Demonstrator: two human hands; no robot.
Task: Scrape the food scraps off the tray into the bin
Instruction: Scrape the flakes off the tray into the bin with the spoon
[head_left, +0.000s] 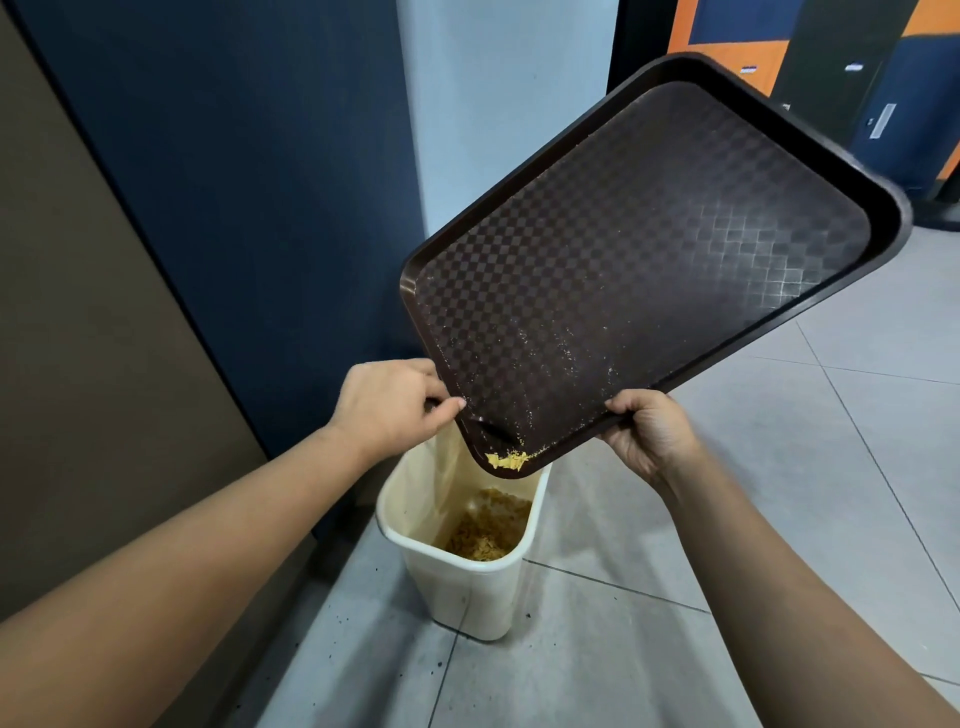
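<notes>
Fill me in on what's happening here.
A person tilts a brown tray over a cream bin. The right hand grips its lower edge; the left hand holds a dark scraper against it. Yellow scraps cling to the lowest corner, and more already lie in the bin.

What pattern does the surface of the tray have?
A dark brown checkered pattern covers the tray, seen best in the head view.

No text, label, brand or number can be read: the small white plates (878, 120) on the dark blue and orange panels (914, 104) at the top right are too small and blurred to make out.
</notes>
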